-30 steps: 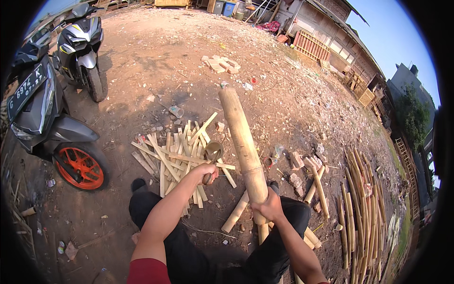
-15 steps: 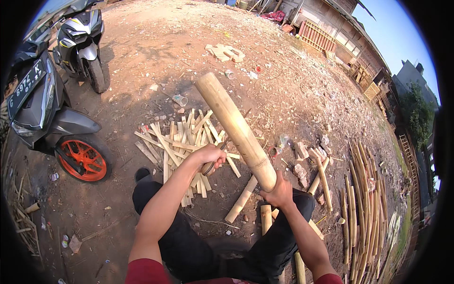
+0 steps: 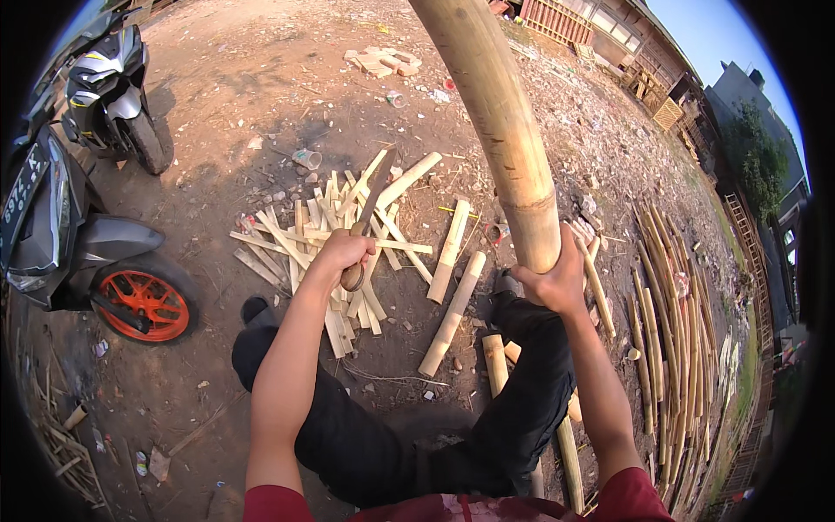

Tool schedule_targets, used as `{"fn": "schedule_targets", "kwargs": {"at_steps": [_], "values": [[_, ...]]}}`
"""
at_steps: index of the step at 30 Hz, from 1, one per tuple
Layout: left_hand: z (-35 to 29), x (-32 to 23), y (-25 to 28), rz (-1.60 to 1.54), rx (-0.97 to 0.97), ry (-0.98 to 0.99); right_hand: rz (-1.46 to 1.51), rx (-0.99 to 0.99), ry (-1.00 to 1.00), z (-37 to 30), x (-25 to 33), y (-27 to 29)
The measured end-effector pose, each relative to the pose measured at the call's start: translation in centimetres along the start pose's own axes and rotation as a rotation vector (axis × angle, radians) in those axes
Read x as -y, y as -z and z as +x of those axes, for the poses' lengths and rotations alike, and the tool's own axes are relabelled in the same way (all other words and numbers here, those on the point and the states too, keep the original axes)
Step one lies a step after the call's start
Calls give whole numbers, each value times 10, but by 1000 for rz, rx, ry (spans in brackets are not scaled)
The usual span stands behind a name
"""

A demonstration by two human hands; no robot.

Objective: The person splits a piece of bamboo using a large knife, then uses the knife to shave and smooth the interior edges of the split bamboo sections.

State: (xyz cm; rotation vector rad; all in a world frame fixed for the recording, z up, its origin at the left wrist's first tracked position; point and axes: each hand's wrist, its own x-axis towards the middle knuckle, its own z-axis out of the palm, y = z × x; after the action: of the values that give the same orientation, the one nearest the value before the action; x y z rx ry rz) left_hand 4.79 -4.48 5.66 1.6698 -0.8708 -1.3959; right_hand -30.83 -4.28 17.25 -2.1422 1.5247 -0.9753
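Observation:
My right hand (image 3: 557, 277) grips the lower end of a thick bamboo pole (image 3: 500, 113), which rises steeply and runs out at the top edge of the picture. A node ring shows just above my fingers. In my left hand (image 3: 344, 257) is the wooden handle of a machete (image 3: 379, 186), its dark blade pointing up and away, apart from the bamboo. Below and beyond the blade lies a heap of split bamboo strips (image 3: 304, 235). Short bamboo pieces (image 3: 452, 313) rest on the ground between my feet.
Long bamboo poles (image 3: 674, 339) lie stacked at my right. Two motorcycles (image 3: 122, 252) stand at the left. Beyond the strips are a plastic cup (image 3: 306, 159) and a small pile of wood pieces (image 3: 383, 61). Litter and chips cover the dirt ground.
The bamboo pole has been raised and brought closer, now reaching past the top edge. My right hand has moved up and right; my left hand has shifted left, and the machete blade now shows clearly.

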Motion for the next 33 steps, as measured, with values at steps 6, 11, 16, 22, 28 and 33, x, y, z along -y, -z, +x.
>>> {"fn": "schedule_targets", "kwargs": {"at_steps": [6,11,16,22,28,33], "values": [[6,-8,11,-173,-86,-22,203,210,-312,-83,-109,-107],[-7,-11,29,-245,-165,51,115,319,-1063,-180,-145,-213],[-3,-14,28,-263,-212,92,-194,302,-1124,-238,-196,-256],[17,-4,34,-227,-220,189,-391,218,-514,-140,-215,-296],[20,-20,30,-65,-312,251,-178,-138,-639,55,-348,-397],[36,-15,23,15,-372,263,-254,161,-1049,74,-421,-460]]}}
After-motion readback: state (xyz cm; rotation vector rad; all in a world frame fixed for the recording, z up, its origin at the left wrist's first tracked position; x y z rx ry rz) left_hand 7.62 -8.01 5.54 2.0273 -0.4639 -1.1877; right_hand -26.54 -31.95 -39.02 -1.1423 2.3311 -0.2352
